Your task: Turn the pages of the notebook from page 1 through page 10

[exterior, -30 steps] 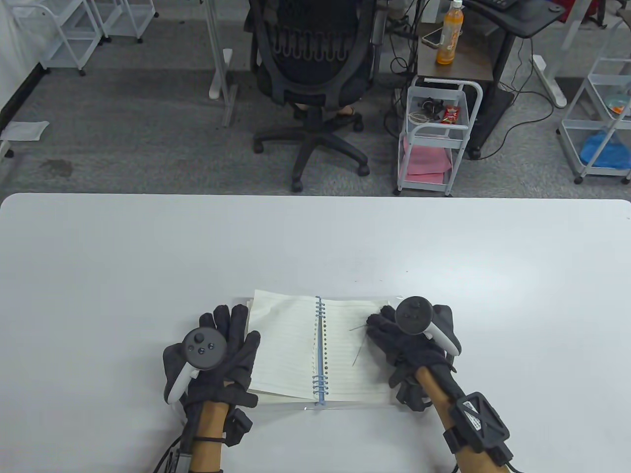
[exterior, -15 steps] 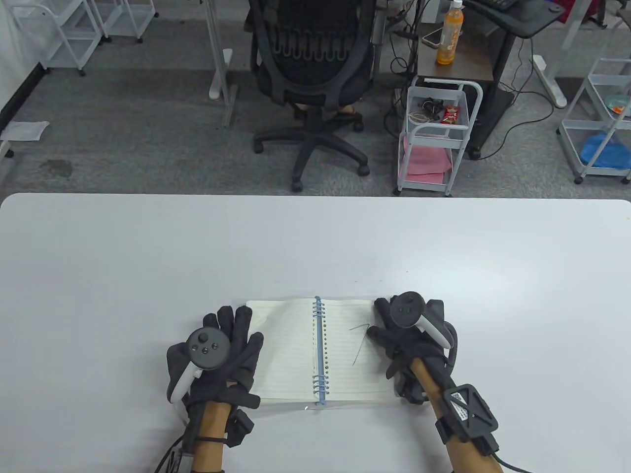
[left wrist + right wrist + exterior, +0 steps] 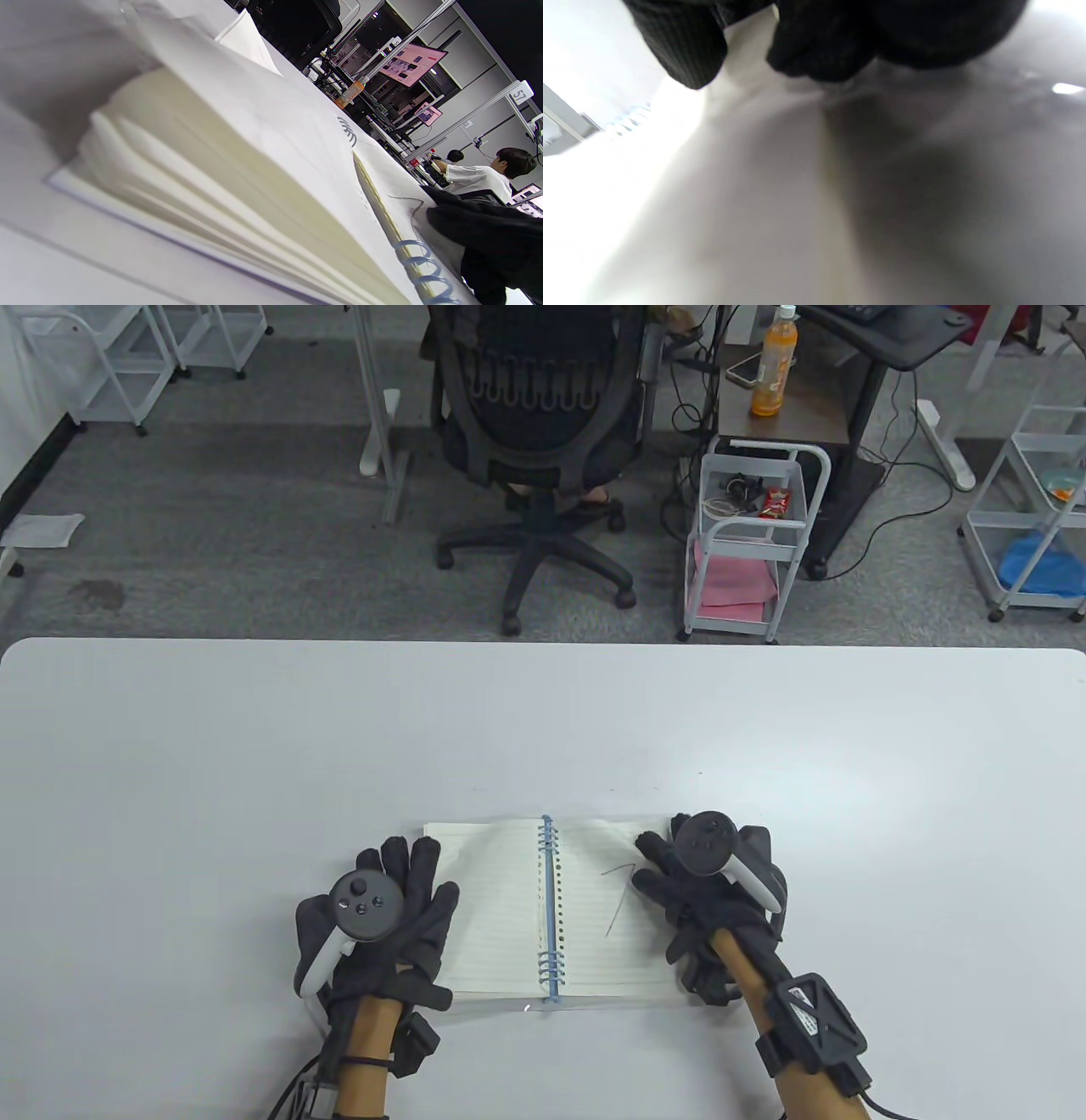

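Observation:
A spiral notebook (image 3: pixel 543 908) with lined pages and a blue coil lies open near the table's front edge. The right page carries a thin pen stroke (image 3: pixel 619 891). My left hand (image 3: pixel 399 916) lies flat with spread fingers on the outer edge of the left page. My right hand (image 3: pixel 670 874) rests on the outer edge of the right page, fingers curled on the paper. The left wrist view shows the stacked page edges (image 3: pixel 220 178) up close. The right wrist view shows my gloved fingertips (image 3: pixel 814 46) on the paper; I cannot tell if they pinch a sheet.
The white table (image 3: pixel 543 712) spreads wide around the notebook. Beyond its far edge stand an office chair (image 3: pixel 534 432), a small white cart (image 3: pixel 747 551) and a side table with an orange drink bottle (image 3: pixel 774 364).
The left page, raised a second ago, has settled flat under my left hand. My right hand moved from mid-page to the right page's outer edge, then crept back slightly.

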`<state>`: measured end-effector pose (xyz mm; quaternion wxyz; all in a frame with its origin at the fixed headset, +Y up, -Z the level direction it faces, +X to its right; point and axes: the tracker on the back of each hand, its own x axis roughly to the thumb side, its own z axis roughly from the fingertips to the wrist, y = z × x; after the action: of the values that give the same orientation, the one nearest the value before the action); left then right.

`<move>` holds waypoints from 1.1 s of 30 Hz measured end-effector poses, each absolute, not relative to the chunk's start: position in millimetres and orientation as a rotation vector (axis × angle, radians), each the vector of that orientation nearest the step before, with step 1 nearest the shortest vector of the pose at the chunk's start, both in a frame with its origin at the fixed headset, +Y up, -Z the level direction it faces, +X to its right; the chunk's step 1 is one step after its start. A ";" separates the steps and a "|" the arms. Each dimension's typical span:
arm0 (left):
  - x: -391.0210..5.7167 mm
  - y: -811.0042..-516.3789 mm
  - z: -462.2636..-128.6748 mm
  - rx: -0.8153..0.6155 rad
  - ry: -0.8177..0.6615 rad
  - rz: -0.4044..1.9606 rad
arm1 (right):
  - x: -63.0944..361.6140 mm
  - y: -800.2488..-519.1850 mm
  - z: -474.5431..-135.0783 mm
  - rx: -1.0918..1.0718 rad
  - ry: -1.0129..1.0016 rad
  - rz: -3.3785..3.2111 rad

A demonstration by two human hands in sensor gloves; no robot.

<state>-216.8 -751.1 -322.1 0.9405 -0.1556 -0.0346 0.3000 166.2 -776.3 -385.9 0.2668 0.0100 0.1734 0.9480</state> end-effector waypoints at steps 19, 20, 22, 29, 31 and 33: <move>-222.1 -746.1 -321.5 -0.291 -0.067 0.645 | 116.5 -779.7 -357.5 0.409 0.810 1.749; -223.4 -745.0 -321.1 -0.284 -0.066 0.654 | 104.7 -779.4 -353.2 0.444 0.821 1.792; -225.6 -743.1 -320.6 -0.277 -0.065 0.667 | 84.8 -778.1 -344.7 0.485 0.810 1.916; -232.8 -735.2 -317.9 -0.232 -0.067 0.719 | 47.3 -771.4 -321.2 0.644 0.651 2.406; -232.7 -734.6 -317.6 -0.230 -0.070 0.720 | 44.0 -771.0 -318.2 0.673 0.666 2.406; -231.8 -736.0 -318.1 -0.236 -0.072 0.716 | 43.1 -771.6 -317.7 0.664 0.687 2.362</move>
<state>-231.8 -736.0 -318.1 0.9291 -0.1150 -0.0352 0.3497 43.1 -771.6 -317.7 0.2925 0.2492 0.2577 0.8865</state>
